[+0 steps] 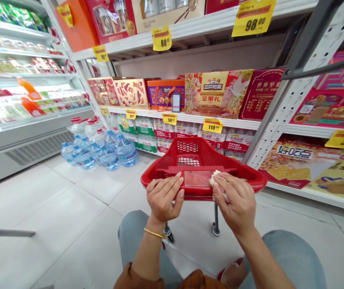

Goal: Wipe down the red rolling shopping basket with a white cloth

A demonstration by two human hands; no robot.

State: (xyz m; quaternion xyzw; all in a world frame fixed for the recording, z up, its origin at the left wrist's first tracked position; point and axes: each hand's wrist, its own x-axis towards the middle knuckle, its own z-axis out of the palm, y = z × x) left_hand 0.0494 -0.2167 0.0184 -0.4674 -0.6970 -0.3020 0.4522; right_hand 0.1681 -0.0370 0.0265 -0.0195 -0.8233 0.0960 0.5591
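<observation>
There's the crumpled white tissue, pinched in the fingers of the right hand, pressed up against the clear panel on the handle of a red shopping cart. The left hand lies across the panel's near edge, fingers loosely together, a gold bangle on that wrist. Risky spot: that small pinch could lose the tissue into the basket or onto the floor tiles, and hard pressure could roll the cart toward the stacked water bottles.
</observation>
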